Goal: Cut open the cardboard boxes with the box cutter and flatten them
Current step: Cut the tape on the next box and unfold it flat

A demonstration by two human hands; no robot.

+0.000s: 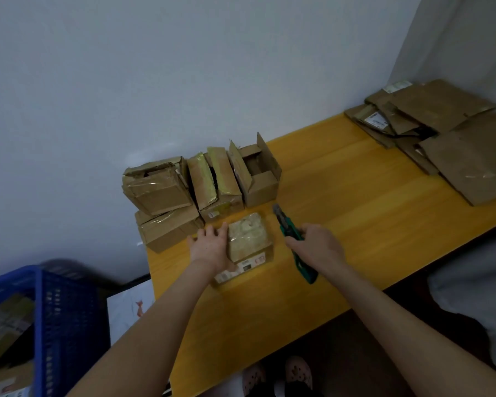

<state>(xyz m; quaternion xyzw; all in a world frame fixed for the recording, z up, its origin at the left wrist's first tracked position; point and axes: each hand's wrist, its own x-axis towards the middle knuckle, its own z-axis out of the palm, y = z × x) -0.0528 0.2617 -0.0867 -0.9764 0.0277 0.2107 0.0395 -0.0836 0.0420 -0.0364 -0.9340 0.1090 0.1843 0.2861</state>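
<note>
A small taped cardboard box (249, 239) with labels on its near side sits on the yellow table (355, 202). My left hand (212, 247) rests against its left side, fingers straight. My right hand (318, 245) grips a green box cutter (291, 239), whose tip points away toward the wall, just right of the box. Behind the small box stand several more boxes: two stacked at the left (161, 202), a taped one (215, 181) in the middle, and one with open flaps (258, 173).
A pile of flattened cardboard (447, 136) lies at the table's far right. A blue plastic crate (55, 319) holding more boxes stands on the floor at the left. A white wall runs behind the table. My feet in slippers show below the table edge.
</note>
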